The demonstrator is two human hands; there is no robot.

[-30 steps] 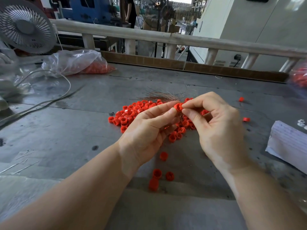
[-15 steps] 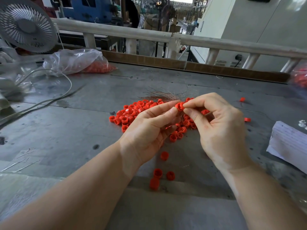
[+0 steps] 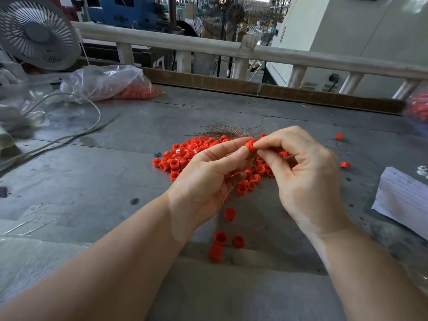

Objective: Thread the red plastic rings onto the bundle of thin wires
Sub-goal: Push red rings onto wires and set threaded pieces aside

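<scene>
Just above the pile of red rings [image 3: 185,156], the left hand [image 3: 208,181] and right hand [image 3: 305,177] pinch one red ring [image 3: 251,144] against the wire bundle [image 3: 228,132], whose splayed strands could miss its hole.

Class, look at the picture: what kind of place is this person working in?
Probably a factory or workshop floor. A worn grey workbench holds a loose heap of red plastic rings, a plastic bag holds more, and machinery stands behind.
</scene>
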